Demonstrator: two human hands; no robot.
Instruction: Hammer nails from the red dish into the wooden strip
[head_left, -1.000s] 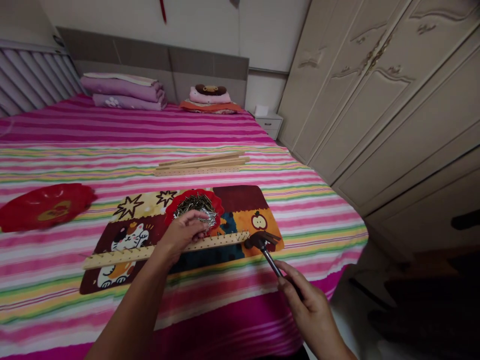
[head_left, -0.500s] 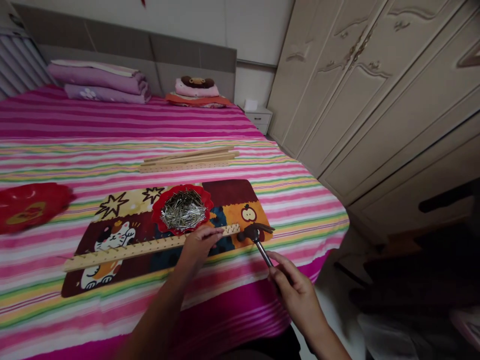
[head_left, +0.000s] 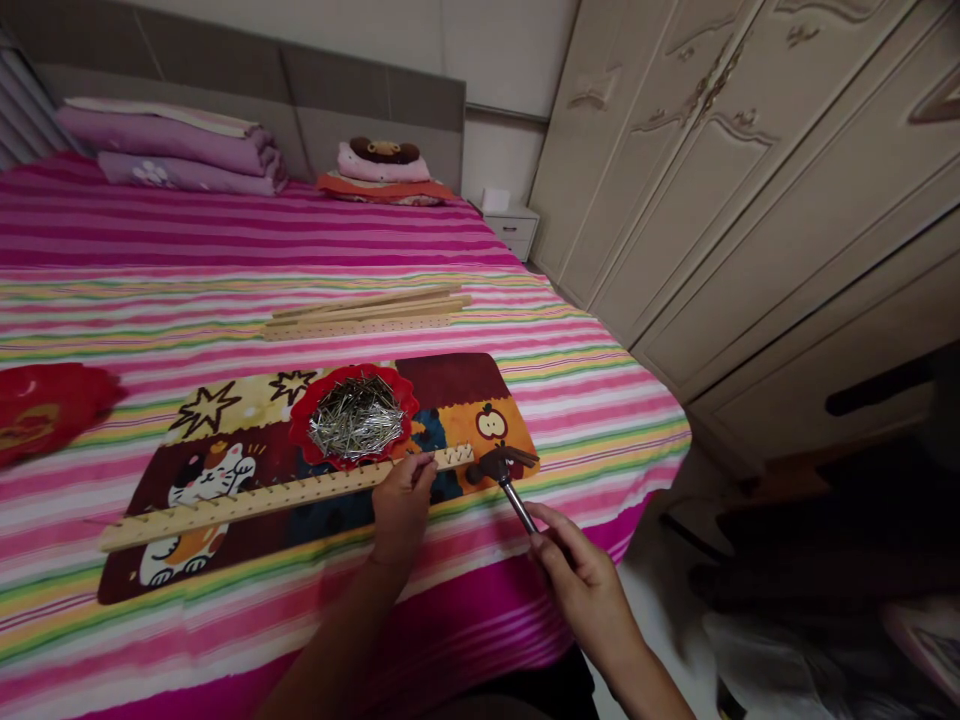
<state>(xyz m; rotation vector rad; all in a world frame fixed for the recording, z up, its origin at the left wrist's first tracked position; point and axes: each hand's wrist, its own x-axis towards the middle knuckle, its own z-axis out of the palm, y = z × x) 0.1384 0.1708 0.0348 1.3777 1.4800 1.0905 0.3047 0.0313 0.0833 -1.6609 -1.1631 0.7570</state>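
My right hand (head_left: 581, 575) is wrapped round the handle of a claw hammer (head_left: 517, 503), whose dark head rests low over the mat, just off the right end of a long wooden strip (head_left: 292, 493). Several nails stand along that strip. My left hand (head_left: 403, 505) is closed in a pinch at the strip, towards its right end; anything between the fingertips is too small to make out. Just behind the strip, a red scalloped bowl (head_left: 298, 425) holds a heap of loose nails (head_left: 356, 415). Beneath them lies a patterned mat (head_left: 446, 375) with a cat and an apple on it.
More wooden strips (head_left: 367, 315) lie stacked beyond the mat on the striped bedspread (head_left: 570, 400). At the left edge is a red dish (head_left: 56, 405). Folded bedding (head_left: 187, 155) sits near the headboard; a wardrobe (head_left: 720, 200) stands to the right, past the bed's edge.
My left hand's fingers have drawn in from a more stretched pose over the strip to a tighter pinch. The hammer stays beside the strip's right end. The whole view has shifted slightly.
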